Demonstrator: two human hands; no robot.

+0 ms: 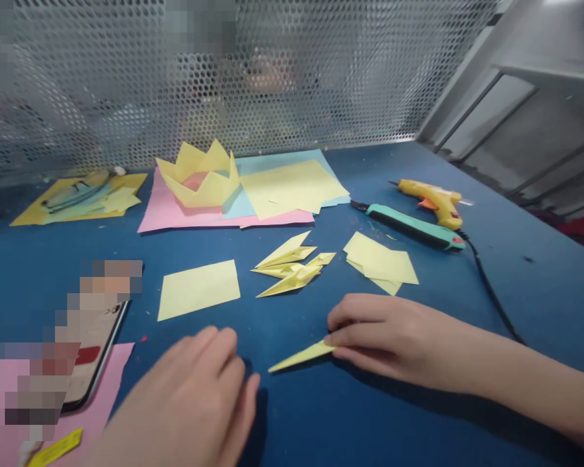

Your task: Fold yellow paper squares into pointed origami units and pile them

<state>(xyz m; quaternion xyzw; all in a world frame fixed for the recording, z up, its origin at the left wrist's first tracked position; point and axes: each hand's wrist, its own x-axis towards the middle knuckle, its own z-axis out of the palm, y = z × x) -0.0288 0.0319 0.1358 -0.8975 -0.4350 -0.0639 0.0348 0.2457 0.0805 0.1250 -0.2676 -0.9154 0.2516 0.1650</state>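
1 folded strip [302,356], long axis lower-left to upper-right, tip lower-left; R hand [379,337] fingers pinching its wide end. L hand [199,395] fingers together, flat on surface [418,415].

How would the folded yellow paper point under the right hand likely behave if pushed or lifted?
The folded paper point looks thin and very light, so it would probably slide easily on the smooth blue table. Its folds likely stiffen it somewhat, though the slim tip could bend. The right hand pins one end; released, it might shift.
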